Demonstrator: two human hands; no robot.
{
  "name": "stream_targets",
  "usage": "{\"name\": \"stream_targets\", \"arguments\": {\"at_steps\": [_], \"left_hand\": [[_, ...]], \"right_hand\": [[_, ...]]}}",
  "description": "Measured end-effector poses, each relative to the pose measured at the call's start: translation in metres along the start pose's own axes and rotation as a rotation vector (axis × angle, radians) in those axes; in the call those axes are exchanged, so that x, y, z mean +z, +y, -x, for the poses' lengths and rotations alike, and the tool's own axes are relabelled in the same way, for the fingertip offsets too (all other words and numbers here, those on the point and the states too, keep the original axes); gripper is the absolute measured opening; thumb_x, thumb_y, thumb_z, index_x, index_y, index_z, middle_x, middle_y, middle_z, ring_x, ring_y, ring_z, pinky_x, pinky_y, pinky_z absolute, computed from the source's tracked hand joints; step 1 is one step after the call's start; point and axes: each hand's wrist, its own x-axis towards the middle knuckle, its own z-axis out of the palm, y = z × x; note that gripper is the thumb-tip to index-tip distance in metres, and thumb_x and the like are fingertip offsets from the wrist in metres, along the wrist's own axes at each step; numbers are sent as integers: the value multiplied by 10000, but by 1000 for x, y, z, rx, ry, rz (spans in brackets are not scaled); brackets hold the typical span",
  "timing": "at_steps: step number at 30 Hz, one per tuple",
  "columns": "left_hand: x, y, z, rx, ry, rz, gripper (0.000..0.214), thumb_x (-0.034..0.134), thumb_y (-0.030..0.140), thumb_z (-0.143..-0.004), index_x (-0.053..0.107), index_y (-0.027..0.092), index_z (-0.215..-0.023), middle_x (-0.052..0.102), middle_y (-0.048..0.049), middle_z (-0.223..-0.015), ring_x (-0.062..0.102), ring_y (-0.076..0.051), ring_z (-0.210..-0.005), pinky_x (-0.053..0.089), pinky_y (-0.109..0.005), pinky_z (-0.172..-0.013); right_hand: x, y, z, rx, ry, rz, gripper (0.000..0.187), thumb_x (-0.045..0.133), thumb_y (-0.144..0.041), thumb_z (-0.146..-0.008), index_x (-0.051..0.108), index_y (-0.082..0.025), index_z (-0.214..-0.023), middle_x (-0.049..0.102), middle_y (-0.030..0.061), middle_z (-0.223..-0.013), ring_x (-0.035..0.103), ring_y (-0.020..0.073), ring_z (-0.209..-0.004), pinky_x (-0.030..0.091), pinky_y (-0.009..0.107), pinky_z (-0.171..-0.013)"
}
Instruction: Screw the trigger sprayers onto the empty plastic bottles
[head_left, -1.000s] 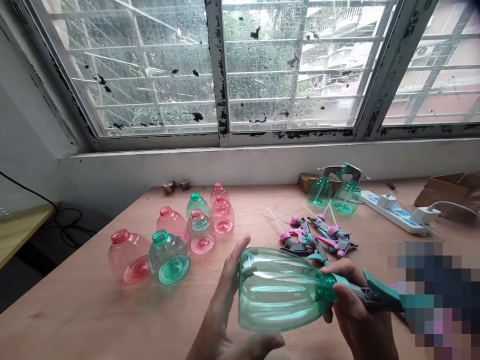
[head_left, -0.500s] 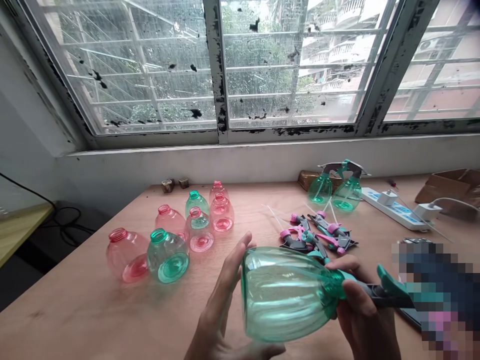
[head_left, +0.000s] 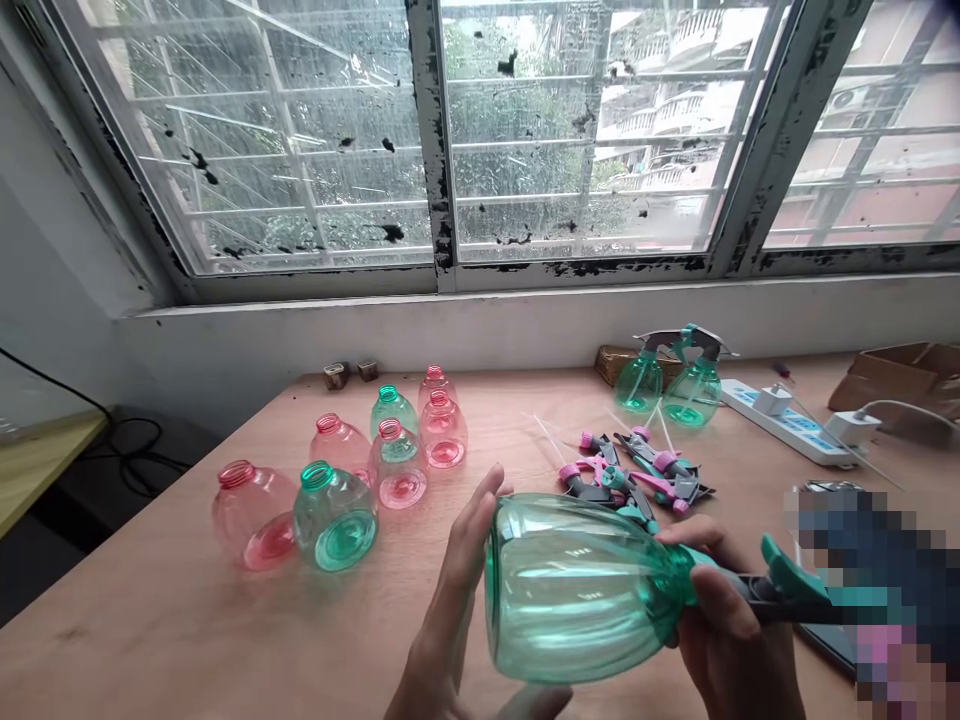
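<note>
A clear green spray bottle [head_left: 570,590] lies on its side in the air above the near part of the table. My left hand [head_left: 450,620] cups its base, with the fingers along the far side and the thumb underneath. At the neck, my right hand [head_left: 731,620] grips the collar of the trigger spray head [head_left: 780,590], thumb in front and fingers behind. The spray head is grey with a green trigger and points right. Behind the bottle lies a pile of loose spray heads [head_left: 637,470] in pink, green and grey, with thin white tubes.
Several open bottles stand on the left, including a pink bottle [head_left: 251,520] and a green bottle [head_left: 336,525]. Two green bottles with spray heads [head_left: 691,390] stand at the back, near a white power strip [head_left: 787,425] and a cardboard box [head_left: 900,385]. A pixelated area covers the right edge.
The spray bottle and both hands have shifted very slightly right. My grip looks the same, and the things on the table stay where they were.
</note>
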Motion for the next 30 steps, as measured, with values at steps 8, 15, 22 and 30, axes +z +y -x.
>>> {"name": "stream_targets", "arguments": {"at_steps": [8, 15, 22, 30], "left_hand": [[-3, -16, 18, 106, -70, 32, 1076, 885, 714, -820, 407, 410, -1734, 309, -44, -1866, 178, -458, -1728, 268, -604, -1375], [0, -13, 21, 53, -18, 21, 1031, 946, 622, -806, 466, 432, -1698, 165, 15, -1905, 141, -455, -1737, 289, -561, -1368], [0, -14, 30, -48, -70, -38, 1144, 889, 547, -902, 155, 498, -1777, 285, -12, -1875, 214, -424, -1728, 191, -600, -1383], [-1, -32, 19, -21, 5, -37, 1123, 998, 554, -768, 409, 454, -1719, 368, -59, -1832, 255, -475, -1710, 190, -627, -1389]], "right_hand": [[-1, 1, 2, 45, -2, 20, 463, 970, -623, -756, 741, -250, -908, 597, -53, -651, 483, 86, -466, 383, 175, -422], [0, 2, 1, 22, -2, 20, 461, 949, -618, -788, 727, -241, -933, 625, -42, -670, 485, 85, -444, 363, 186, -417], [-3, 5, 1, -19, -13, 71, 354, 854, -577, -907, 695, -268, -977, 512, -75, -603, 484, 122, -455, 358, 217, -430], [-2, 3, 1, -36, -49, 56, 410, 935, -593, -837, 740, -253, -954, 609, -68, -665, 529, 58, -428, 369, 174, -445]]}}
